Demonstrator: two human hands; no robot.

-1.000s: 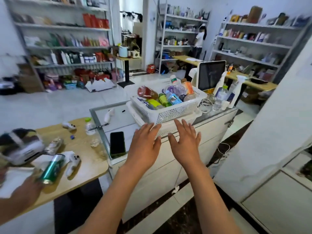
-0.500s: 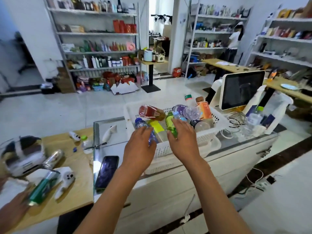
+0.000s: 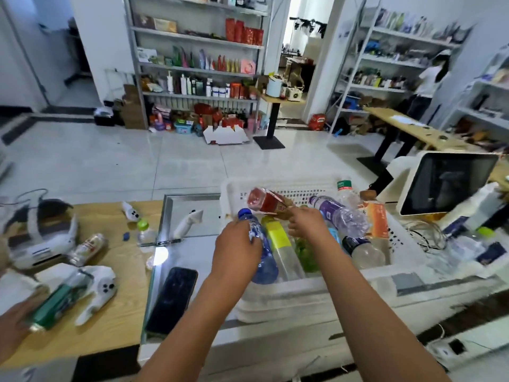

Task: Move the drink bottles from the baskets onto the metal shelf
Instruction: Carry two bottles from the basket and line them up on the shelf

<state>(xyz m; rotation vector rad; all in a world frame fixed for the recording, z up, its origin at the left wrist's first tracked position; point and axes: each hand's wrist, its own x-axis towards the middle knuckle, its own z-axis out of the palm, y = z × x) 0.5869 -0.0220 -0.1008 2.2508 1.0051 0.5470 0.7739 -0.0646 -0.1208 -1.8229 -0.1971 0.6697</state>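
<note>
A white plastic basket (image 3: 289, 289) stands on the counter, stacked on another, and holds several drink bottles. My left hand (image 3: 238, 248) grips a blue water bottle (image 3: 264, 261) lying at the basket's left side. My right hand (image 3: 307, 224) holds the lower end of a red tea bottle (image 3: 265, 201) that points up and to the left. Between my hands lies a bottle with a yellow label (image 3: 278, 238). Further right are a purple-labelled bottle (image 3: 334, 215), an orange-labelled bottle (image 3: 376, 223) and a dark-capped clear bottle (image 3: 363, 250). A metal shelf (image 3: 198, 70) stands across the floor.
A black phone (image 3: 172, 296) lies on the glass counter left of the basket. A screen (image 3: 444, 183) and cables sit to the right. The wooden table (image 3: 121, 312) on the left holds cans, a headset and controllers; another person's hand (image 3: 11, 326) holds a green can there.
I have moved closer to the basket. My hands went from hovering before it into it, the left closing on the blue bottle and the right taking the red tea bottle.
</note>
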